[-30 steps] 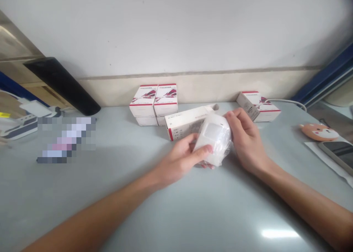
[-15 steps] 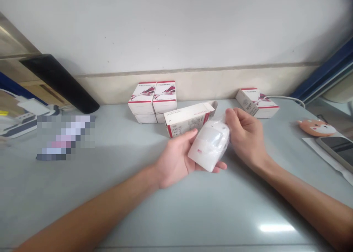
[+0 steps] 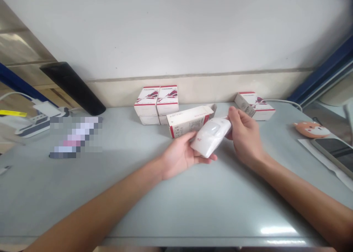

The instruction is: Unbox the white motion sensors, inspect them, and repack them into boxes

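A small white plastic device in a clear bag [image 3: 211, 137] lies tilted across the fingers of my left hand [image 3: 180, 155], which cups it from below, palm up. My right hand [image 3: 245, 136] grips the device's far end, fingers curled round it. Just behind both hands an open white and red carton [image 3: 190, 120] lies on its side on the grey table [image 3: 176, 204], its flap facing right.
Two stacked pairs of white and red boxes [image 3: 157, 104] stand against the wall; another such box [image 3: 253, 105] lies at the back right with a white cable. A fox-shaped pad [image 3: 311, 129] and a phone [image 3: 333, 154] are at right. A black cylinder [image 3: 73, 87] and power strip [image 3: 35, 125] are at left.
The bagged device has been turned from upright to lying tilted across my left palm, and both hands have lowered it slightly toward the open carton. The view shifted a little.
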`<state>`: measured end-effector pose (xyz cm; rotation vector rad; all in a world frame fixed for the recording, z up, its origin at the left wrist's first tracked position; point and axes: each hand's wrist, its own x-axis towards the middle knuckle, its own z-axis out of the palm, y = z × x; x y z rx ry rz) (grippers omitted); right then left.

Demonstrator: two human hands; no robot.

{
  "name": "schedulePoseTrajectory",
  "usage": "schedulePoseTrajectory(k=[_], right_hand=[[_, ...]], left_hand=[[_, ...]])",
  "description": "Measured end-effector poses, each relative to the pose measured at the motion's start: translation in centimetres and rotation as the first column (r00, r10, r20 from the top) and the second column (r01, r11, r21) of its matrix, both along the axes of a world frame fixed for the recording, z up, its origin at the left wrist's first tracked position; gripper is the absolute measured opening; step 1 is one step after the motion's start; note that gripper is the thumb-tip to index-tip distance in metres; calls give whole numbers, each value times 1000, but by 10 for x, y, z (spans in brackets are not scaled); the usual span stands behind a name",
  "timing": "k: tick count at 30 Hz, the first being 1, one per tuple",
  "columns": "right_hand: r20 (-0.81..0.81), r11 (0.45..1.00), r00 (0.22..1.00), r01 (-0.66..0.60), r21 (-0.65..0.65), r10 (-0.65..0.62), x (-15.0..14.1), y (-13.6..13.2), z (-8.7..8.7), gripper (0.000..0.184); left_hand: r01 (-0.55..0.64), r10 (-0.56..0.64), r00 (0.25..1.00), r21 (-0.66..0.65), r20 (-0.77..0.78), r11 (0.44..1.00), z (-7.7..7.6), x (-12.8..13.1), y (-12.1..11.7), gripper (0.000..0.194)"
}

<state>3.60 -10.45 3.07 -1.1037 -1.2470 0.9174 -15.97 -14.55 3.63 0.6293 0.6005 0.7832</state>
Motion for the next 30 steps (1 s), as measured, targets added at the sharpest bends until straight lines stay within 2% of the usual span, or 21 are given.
schedulePoseTrajectory(k=[3,5,9,14,20,24,30], right_hand=[[-64,999,998,0,-36,-2,2,4,0,49],[-66,1000,998,-23,-10,22,3,3,3,49],[77,987,993,-101,122,92,3,-6,15,43],[272,961,962,-47,274,-30,5,-13,18,36],[307,968,951,-54,244,-25,5,-9,12,37],[331,968,943,-68,241,-17,6,-8,12,37],[340,976,940,-54,211,-21,7,-6,10,39]], left_hand=[[-36,36,999,-7,-8,999,1,1,0,42],[-81,81,997,11,-4,997,2,2,-1,40],[-139,139,990,65,4,988,3,3,-4,35],[-89,91,996,143,-9,986,3,2,-6,32],[-71,78,996,145,-41,987,5,1,-7,34],[-59,59,998,153,5,986,6,1,-7,35],[-34,30,997,49,77,998,4,-2,-4,40]])
